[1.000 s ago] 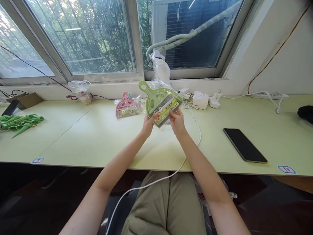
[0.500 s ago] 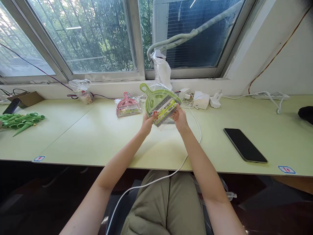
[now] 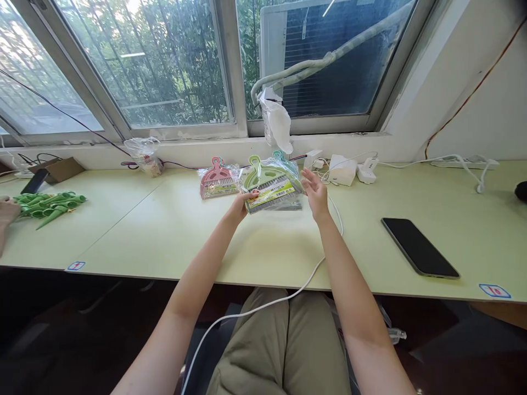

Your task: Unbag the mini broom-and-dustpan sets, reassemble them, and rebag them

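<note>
A green dustpan and brush set (image 3: 263,178) in clear plastic wrap is tilted over the back of the table, its printed label facing me. My left hand (image 3: 240,205) is closed on its lower left corner, with the thumb on top of the wrap. By its right edge, my right hand (image 3: 315,192) is open with the fingers apart; whether a fingertip touches the wrap I cannot tell. Behind the green set shows the teal handle (image 3: 278,155) of another wrapped set, mostly hidden. A wrapped pink dustpan and brush set (image 3: 218,178) lies just to the left.
A black phone (image 3: 419,247) lies at the right. White adapters (image 3: 341,170) and cables sit by the wall, and a white cable (image 3: 304,285) crosses the table edge to my lap. At far left, another person's hand (image 3: 8,211) touches green rolled pieces (image 3: 51,206).
The green set has come down and levelled out, uncovering the teal handle behind it. My right hand has let go and opened. Another person's hand has appeared at far left.
</note>
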`<state>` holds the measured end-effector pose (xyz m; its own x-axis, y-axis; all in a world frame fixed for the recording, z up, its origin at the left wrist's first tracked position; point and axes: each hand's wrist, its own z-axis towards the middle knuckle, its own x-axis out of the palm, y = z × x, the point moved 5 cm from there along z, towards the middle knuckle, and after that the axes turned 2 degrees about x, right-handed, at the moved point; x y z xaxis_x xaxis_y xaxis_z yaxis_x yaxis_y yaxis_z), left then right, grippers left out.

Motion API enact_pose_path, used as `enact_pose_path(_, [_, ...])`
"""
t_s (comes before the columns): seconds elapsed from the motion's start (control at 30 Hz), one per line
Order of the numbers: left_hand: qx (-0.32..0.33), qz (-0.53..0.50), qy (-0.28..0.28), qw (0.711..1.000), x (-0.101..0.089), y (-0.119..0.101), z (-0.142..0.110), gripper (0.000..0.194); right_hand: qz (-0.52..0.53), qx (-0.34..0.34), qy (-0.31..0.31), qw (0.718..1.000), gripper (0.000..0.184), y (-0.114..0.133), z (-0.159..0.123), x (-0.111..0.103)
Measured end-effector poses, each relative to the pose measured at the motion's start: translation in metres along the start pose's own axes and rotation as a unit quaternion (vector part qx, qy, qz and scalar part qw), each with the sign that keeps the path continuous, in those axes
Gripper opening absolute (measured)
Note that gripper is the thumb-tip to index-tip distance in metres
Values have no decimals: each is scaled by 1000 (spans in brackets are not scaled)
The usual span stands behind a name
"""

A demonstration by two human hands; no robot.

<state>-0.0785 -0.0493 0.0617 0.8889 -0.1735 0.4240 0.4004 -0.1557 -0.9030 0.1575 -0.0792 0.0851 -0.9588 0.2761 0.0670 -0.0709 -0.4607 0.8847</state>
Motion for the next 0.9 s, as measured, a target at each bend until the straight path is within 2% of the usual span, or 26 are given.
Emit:
enact_pose_path(0.1, [-42, 5, 7, 999, -5, 3, 1, 22, 38, 52, 108, 992, 67, -2, -3, 7])
enact_pose_path(0.17, [-60, -1, 5, 998, -7, 5, 2, 19, 55, 78, 158, 983, 72, -1, -6, 8])
enact_pose_path(0.27, [-66, -4, 9, 998, -9, 5, 2, 20, 79, 80, 183, 977, 76, 6, -10, 6])
enact_pose_path(0.37, [-56, 5, 9, 998, -11, 3, 3, 19, 94, 78, 208, 971, 71, 13, -14, 7])
enact_pose_path(0.5, [-41, 20, 15, 999, -11, -1, 3, 23, 101, 90, 216, 967, 71, 18, -15, 9])
enact_pose_path(0.67, [-44, 36, -4, 998, -15, -4, 3, 27, 93, 96, 238, 962, 72, 17, -16, 8])
enact_pose_path(0.9, [-31, 43, 4, 999, -15, -7, 1, 27, 57, 60, 186, 979, 64, 11, -11, 5])
